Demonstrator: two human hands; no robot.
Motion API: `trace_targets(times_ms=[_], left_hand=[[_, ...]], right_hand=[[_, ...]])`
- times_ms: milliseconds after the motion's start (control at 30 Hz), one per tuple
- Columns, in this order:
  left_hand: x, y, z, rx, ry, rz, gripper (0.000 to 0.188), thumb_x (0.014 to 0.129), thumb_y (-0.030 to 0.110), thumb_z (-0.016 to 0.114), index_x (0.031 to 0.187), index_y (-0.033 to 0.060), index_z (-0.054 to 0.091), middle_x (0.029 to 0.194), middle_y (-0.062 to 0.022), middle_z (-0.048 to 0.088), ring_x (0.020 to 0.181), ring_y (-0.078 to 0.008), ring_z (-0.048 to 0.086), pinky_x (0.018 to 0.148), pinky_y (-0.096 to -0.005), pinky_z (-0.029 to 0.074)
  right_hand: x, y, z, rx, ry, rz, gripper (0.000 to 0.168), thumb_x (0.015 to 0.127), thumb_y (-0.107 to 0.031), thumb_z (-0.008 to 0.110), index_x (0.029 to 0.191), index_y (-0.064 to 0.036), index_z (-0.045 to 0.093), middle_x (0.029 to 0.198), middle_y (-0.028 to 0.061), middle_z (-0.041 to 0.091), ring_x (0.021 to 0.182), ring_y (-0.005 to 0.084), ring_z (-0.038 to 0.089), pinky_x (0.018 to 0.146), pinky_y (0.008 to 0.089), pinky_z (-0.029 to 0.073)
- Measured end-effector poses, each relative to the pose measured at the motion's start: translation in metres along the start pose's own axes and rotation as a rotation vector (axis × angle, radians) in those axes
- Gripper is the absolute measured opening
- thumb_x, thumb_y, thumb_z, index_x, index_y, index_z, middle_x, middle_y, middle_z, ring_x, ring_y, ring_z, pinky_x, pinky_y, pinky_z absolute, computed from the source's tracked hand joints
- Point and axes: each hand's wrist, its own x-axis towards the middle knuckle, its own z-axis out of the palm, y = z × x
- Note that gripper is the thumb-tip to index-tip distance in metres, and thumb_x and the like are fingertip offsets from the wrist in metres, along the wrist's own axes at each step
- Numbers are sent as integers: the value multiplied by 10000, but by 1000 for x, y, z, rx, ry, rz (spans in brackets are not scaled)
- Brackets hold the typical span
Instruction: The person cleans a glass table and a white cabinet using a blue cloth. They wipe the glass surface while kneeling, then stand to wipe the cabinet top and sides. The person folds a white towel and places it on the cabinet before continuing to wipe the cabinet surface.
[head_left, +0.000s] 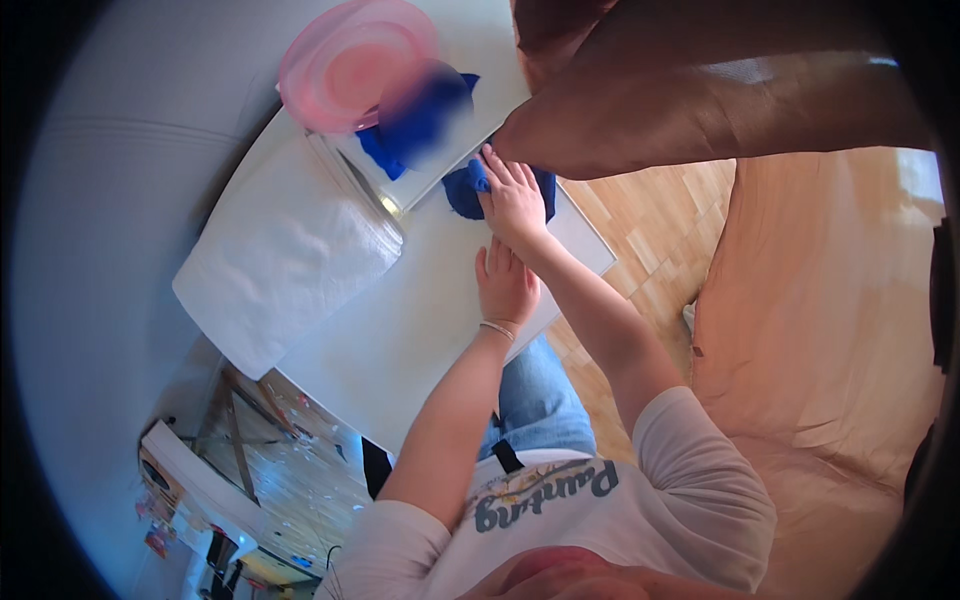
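My right hand (515, 202) lies flat, palm down, on a dark blue cloth (463, 196), with a small brighter blue fold of it beside the fingers. Just below that wrist, my left hand (508, 289), a thin bracelet at its wrist, rests palm down on the white tabletop (442, 270) with the thumb apart; its fingertips are partly hidden under the right wrist. Past a seam in the white surface lies another blue cloth (381, 156), mostly covered by a blurred patch. A pink plastic basin (358, 75) stands beside it at the far left.
A folded white towel (289, 262) drapes over the table's left edge, near the wall (135, 187). Brown leather-like furniture (675, 97) juts in at upper right; a tan-covered seat (810, 315) fills the right side. Wooden flooring (660, 217) shows between. Assorted clutter lies at lower left.
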Motion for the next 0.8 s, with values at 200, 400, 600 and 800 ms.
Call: trace_targets(times_ms=[200,400,600,800], left_hand=[[-68,-50,-45,-279,-36,133,239,796,162,611,1020,81,631,1095,-132,598,1067,-336,527,994,-507,358],[-80,-93,-96,-4,37,82,233,857,243,594,1056,159,683,1202,-71,582,1138,-282,504,1027,-514,310],[22,-129,-135,365,37,-295,889,697,473,782,1467,249,400,1523,-237,287,1369,-559,254,1021,-762,230],[30,-201,-149,323,159,-382,877,677,476,791,1429,214,425,1479,-197,388,1342,-490,356,961,-780,263]], right_hand=[[-65,-43,-4,-45,-337,-320,584,826,-175,631,1401,-189,525,1546,56,381,1433,291,335,1155,479,292],[-57,-35,14,128,-404,-704,427,859,-168,578,1284,-169,618,1473,58,474,1375,254,427,1097,383,380],[0,-20,-17,-13,-67,15,729,800,-440,695,1413,-128,454,1471,171,410,1402,352,324,1156,471,234],[-49,-63,14,-101,-54,-55,652,867,-354,621,1454,-139,433,1551,249,277,1429,422,277,1131,487,283]])
